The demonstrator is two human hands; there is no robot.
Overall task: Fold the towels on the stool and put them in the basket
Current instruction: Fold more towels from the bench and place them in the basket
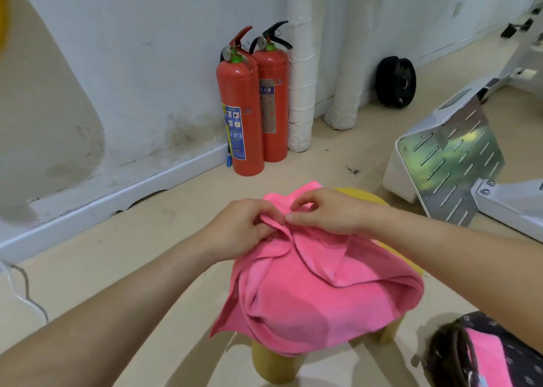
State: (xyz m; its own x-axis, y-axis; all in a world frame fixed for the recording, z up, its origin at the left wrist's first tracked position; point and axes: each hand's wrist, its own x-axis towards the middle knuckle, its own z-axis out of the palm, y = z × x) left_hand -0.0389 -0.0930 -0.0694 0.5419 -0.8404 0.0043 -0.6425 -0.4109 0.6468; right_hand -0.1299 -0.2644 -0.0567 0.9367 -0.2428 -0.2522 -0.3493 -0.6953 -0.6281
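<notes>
Beige flooring [147, 239] is running up to a white wall [132, 63] that is showing dark stains above its skirting. A yellow stool [276, 366] is standing on the floor, with a crumpled pink towel [317, 298] draping over its seat. The left hand [238, 228] is curling its fingers round a raised fold at the towel's far side. Just beside it, the right hand [326, 213] is pinching the same fold between thumb and forefinger. A dark patterned basket [446, 354] is sitting at lower right, holding another pink towel [482, 357]. Two red fire extinguishers [241, 113] are standing against the wall beside white wrapped pipes [299, 78]. The rear one is bearing Chinese characters. The front one's blue label is showing pictograms too small to read.
</notes>
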